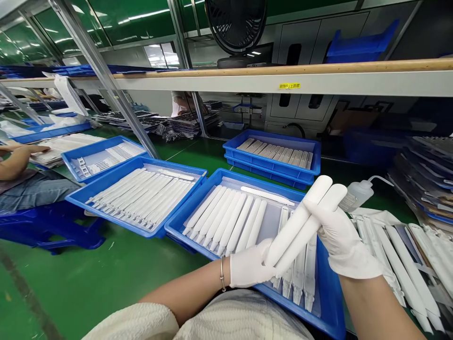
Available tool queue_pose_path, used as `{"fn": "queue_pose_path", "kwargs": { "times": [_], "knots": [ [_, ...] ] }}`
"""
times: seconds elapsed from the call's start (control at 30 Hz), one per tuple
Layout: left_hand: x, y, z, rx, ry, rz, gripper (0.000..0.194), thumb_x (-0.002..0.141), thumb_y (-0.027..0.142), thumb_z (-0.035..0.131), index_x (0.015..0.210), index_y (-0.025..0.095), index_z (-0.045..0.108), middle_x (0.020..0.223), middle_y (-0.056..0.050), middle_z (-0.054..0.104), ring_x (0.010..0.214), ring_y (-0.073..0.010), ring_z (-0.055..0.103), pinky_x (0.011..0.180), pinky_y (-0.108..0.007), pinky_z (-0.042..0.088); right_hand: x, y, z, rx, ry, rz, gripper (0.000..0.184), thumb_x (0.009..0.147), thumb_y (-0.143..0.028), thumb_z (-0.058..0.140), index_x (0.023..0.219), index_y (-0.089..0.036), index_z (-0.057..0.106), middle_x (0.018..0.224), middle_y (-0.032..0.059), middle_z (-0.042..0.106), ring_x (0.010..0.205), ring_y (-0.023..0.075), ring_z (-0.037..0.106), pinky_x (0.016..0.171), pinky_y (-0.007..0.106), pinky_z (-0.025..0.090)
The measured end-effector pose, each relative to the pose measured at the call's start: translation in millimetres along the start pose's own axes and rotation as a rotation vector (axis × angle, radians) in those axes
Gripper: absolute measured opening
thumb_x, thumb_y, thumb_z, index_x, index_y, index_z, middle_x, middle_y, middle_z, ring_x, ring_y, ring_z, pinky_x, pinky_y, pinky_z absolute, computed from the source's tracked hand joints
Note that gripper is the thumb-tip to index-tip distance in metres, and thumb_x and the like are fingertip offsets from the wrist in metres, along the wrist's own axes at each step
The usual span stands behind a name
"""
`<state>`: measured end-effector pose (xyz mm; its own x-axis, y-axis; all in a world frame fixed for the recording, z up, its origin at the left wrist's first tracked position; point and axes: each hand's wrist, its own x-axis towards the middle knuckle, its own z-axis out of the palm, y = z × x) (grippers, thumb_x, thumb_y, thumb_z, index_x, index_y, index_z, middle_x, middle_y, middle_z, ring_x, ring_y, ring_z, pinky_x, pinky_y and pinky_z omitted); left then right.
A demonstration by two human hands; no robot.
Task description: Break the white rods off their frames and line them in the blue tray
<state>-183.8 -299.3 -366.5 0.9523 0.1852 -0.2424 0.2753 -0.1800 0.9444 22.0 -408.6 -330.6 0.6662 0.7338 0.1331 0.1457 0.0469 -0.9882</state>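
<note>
Two long white plastic pieces (296, 227) with rounded ends lie side by side, slanting between my gloved hands. My left hand (252, 265) is closed on their lower ends. Near their upper ends, my right hand (348, 243) has its fingers wrapped around them. Below is a blue tray (331, 293), holding a row of smooth white pieces (226, 217) on its left side. On its right side lie narrower white strips (299, 271) with notched ends, partly covered by my hands and the held pieces. One more piece (267, 194) lies crosswise at the tray's back.
A second blue tray (152, 231) of white strips stands to the left. Stacked blue trays (271, 174) sit behind. At right are a squeeze bottle (357, 193) and more white strips (406, 264). A shelf beam (247, 85) crosses above. Another person's arm (16, 163) shows at far left.
</note>
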Motion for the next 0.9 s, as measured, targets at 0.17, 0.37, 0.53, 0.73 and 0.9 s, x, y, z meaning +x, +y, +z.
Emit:
{"fn": "queue_pose_path", "kwargs": {
  "times": [0.17, 0.37, 0.53, 0.73, 0.9],
  "knots": [
    [12, -23, 2.3, -0.348, -0.222, 0.117, 0.055, 0.073, 0.034, 0.079, 0.119, 0.016, 0.056, 0.097, -0.006, 0.064, 0.081, -0.0150, 0.062, 0.073, -0.028, 0.052, -4, -15, 8, 0.190, 0.076, 0.159, 0.036, 0.073, -0.052, 0.082, 0.092, -0.025, 0.067, 0.079, 0.0050, 0.068, 0.069, 0.0233, 0.066, 0.059, 0.035, 0.060],
    [15, -32, 4.7, -0.588, -0.371, 0.079, 0.067, 0.071, 0.035, 0.085, 0.127, 0.016, 0.054, 0.118, -0.015, 0.064, 0.107, -0.0274, 0.068, 0.091, -0.044, 0.055, 4, -5, 6, 0.340, 0.068, 0.265, 0.050, 0.064, -0.054, 0.089, 0.090, -0.021, 0.061, 0.056, -0.0053, 0.046, 0.042, 0.0065, 0.034, 0.031, 0.018, 0.027],
    [19, -33, 9.8, -0.682, -0.439, 0.057, 0.067, 0.067, 0.032, 0.088, 0.124, 0.015, 0.057, 0.121, -0.015, 0.064, 0.109, -0.0313, 0.069, 0.094, -0.055, 0.054, 4, -6, 6, 0.362, 0.064, 0.317, 0.052, 0.061, -0.052, 0.091, 0.091, -0.017, 0.066, 0.054, -0.0056, 0.043, 0.043, 0.0043, 0.034, 0.033, 0.014, 0.028],
    [24, -34, 11.8, -0.666, -0.458, -0.014, 0.067, 0.053, 0.027, 0.095, 0.111, 0.013, 0.064, 0.109, -0.011, 0.068, 0.095, -0.0240, 0.072, 0.079, -0.037, 0.060, 2, -3, 8, 0.332, 0.066, 0.293, 0.042, 0.067, -0.049, 0.088, 0.085, -0.019, 0.065, 0.052, -0.0055, 0.044, 0.041, 0.0052, 0.034, 0.034, 0.016, 0.030],
    [30, -32, 5.8, -0.436, -0.311, -0.075, 0.055, 0.052, 0.030, 0.095, 0.093, 0.013, 0.062, 0.084, -0.004, 0.068, 0.071, -0.0132, 0.065, 0.064, -0.025, 0.054, -4, -8, 13, 0.159, 0.123, 0.209, 0.043, 0.068, -0.051, 0.087, 0.081, -0.019, 0.062, 0.055, -0.0048, 0.047, 0.044, 0.0065, 0.038, 0.037, 0.019, 0.031]
  ]
}}
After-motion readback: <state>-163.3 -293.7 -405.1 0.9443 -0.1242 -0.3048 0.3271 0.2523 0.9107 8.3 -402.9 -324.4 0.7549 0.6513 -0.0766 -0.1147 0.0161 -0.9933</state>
